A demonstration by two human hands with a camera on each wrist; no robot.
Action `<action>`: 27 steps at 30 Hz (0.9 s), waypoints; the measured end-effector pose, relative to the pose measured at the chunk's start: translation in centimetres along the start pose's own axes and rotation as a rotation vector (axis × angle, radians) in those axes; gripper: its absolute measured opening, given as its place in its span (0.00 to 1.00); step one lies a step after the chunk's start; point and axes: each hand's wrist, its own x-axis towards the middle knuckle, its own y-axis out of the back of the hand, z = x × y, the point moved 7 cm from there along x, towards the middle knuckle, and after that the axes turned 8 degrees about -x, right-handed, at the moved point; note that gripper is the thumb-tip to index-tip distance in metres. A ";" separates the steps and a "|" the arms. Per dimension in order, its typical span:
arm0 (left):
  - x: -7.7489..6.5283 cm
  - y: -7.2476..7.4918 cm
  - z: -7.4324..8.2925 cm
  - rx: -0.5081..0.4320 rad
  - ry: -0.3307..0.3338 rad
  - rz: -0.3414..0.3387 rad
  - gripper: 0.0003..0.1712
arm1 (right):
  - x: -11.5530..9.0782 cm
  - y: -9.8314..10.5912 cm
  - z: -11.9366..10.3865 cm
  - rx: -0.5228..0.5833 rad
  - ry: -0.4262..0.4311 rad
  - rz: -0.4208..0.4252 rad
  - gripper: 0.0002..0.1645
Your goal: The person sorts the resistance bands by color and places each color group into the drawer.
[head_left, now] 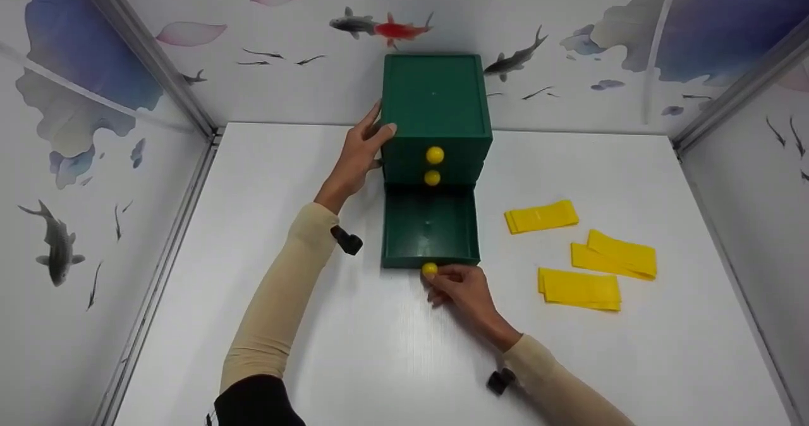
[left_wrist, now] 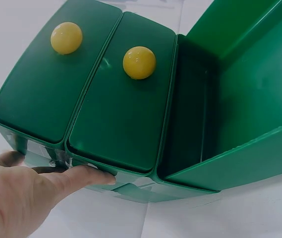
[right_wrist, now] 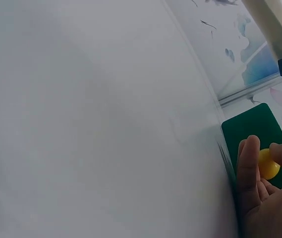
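A green three-drawer cabinet point(head_left: 436, 97) with round yellow knobs stands against the back wall. Its lowest drawer point(head_left: 430, 230) is pulled out, its inside bare; the upper two are closed. Against the cabinet's left side my left hand point(head_left: 354, 160) rests with spread fingers, the thumb near the upper front edge. In the left wrist view this hand point(left_wrist: 27, 193) touches the side beside the closed drawers. My right hand point(head_left: 466, 293) pinches the yellow knob point(head_left: 430, 268) of the extended drawer between thumb and fingers. The right wrist view shows the same knob point(right_wrist: 268, 164) between the fingertips.
Several yellow strips lie in three overlapping groups right of the cabinet: one farther back point(head_left: 541, 217), one at the far right point(head_left: 614, 254) and one nearer point(head_left: 579, 289). The white table point(head_left: 379, 363) is bounded by printed panels at the back and both sides.
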 end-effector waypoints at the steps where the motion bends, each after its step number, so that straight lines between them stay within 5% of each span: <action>1: 0.0 0.0 0.0 0.001 0.001 0.001 0.47 | 0.0 -0.1 0.0 -0.003 0.000 0.000 0.18; 15: 0.0 -0.2 -0.1 -0.010 0.001 -0.002 0.46 | -0.5 0.4 -0.2 -0.089 0.019 -0.043 0.18; 27: -0.1 -0.1 0.0 -0.005 -0.002 -0.001 0.46 | -0.5 6.9 -0.8 -0.383 0.044 -0.204 0.12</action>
